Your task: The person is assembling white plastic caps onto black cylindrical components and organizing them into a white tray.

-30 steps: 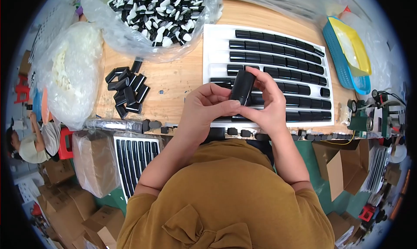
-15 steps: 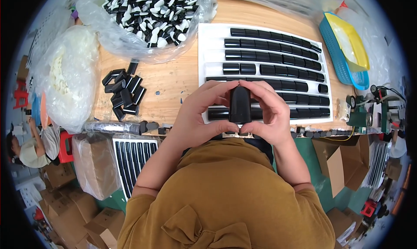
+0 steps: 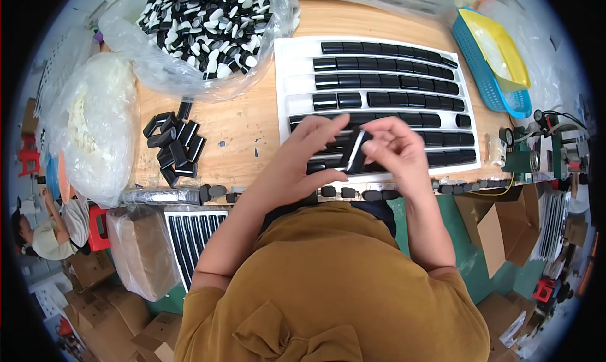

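A: We are at a wooden surface [image 3: 252,119] in a workshop, with cardboard boxes on the floor at the near left.

B: Yes, and we hold one small black piece [image 3: 355,152] above the near edge of the white tray [image 3: 287,71]. Our left hand [image 3: 302,163] closes on its left side, thumb and fingers pinching it.

A: Our right hand [image 3: 396,152] grips the other side, fingertips curled over the top. Both hands steady it, probably so we can turn or inspect it.

B: The tray's rows already hold many black pieces, lined up end to end.

A: Loose black frames [image 3: 173,144] lie in a heap to the left, within easy reach of our left hand.

B: Farther away sits a clear bag of black-and-white parts [image 3: 208,21], and a blue basket [image 3: 486,65] stands at the far right.
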`<state>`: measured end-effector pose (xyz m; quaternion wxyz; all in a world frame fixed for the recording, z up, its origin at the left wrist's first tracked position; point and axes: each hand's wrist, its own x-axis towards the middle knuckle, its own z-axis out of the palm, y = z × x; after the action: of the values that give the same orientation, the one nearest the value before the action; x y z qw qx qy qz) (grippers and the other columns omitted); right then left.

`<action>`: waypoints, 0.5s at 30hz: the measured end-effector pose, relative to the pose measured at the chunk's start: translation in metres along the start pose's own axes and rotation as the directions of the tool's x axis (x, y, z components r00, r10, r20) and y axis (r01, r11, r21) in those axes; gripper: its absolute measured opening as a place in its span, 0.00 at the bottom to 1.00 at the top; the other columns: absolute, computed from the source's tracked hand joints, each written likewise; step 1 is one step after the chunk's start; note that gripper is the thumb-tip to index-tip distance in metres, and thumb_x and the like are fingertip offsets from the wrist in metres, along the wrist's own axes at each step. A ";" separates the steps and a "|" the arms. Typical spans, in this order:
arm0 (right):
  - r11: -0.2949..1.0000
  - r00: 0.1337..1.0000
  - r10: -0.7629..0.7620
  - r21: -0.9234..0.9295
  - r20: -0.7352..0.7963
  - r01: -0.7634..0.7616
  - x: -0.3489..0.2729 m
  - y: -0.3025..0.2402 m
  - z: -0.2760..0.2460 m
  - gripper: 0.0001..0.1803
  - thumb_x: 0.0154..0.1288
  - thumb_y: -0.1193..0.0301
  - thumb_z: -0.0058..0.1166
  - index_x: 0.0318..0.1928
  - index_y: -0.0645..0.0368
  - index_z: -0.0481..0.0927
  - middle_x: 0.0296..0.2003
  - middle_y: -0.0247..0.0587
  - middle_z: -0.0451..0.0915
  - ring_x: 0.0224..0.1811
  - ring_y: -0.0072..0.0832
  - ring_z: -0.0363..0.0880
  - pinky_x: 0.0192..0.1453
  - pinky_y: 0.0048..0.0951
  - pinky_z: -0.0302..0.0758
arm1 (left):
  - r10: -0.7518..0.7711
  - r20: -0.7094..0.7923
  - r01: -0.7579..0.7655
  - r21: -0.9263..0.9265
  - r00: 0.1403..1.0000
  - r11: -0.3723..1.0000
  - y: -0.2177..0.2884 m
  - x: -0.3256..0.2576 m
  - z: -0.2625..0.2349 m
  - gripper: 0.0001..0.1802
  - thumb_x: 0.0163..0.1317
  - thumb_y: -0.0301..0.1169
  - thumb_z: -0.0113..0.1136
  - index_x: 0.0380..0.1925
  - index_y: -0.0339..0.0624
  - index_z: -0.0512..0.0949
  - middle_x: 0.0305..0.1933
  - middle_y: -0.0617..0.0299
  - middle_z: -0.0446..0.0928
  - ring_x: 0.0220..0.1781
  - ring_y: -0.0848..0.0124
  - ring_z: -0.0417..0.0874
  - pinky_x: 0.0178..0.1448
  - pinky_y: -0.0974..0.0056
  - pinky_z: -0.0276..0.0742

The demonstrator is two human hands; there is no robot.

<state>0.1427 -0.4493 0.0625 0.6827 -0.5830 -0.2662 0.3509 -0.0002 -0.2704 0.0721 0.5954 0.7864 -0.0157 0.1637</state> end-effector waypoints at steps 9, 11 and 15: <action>0.921 0.550 -0.383 -0.350 -0.742 0.169 0.010 0.015 -0.161 0.13 0.64 0.75 0.66 0.45 0.62 0.78 0.28 0.29 0.79 0.28 0.15 0.75 0.32 0.15 0.70 | 0.107 -0.377 0.301 0.855 0.920 0.422 -0.137 0.061 -0.138 0.29 0.52 0.13 0.54 0.56 0.46 0.79 0.59 0.47 0.76 0.62 0.49 0.75 0.66 0.53 0.71; 0.880 0.529 -0.421 -0.473 -0.736 0.042 0.006 0.032 -0.199 0.13 0.63 0.72 0.67 0.44 0.61 0.78 0.27 0.28 0.77 0.27 0.15 0.74 0.33 0.17 0.70 | 0.057 -0.327 0.274 0.863 0.943 0.425 -0.147 0.065 -0.141 0.24 0.56 0.18 0.55 0.53 0.46 0.81 0.57 0.51 0.76 0.57 0.51 0.75 0.62 0.53 0.72; 0.815 0.535 -0.495 -0.579 -0.684 0.013 0.009 0.054 -0.217 0.12 0.62 0.72 0.68 0.41 0.62 0.79 0.28 0.30 0.78 0.28 0.14 0.71 0.33 0.18 0.69 | 0.226 -0.381 0.239 0.846 0.896 0.477 -0.149 0.062 -0.131 0.18 0.60 0.20 0.54 0.50 0.43 0.82 0.51 0.50 0.77 0.52 0.51 0.76 0.57 0.53 0.73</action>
<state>0.3066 -0.5707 -0.0299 0.5922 -0.7869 -0.0912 -0.1473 0.0599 -0.0928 -0.0182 0.0954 0.9190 0.2093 0.3202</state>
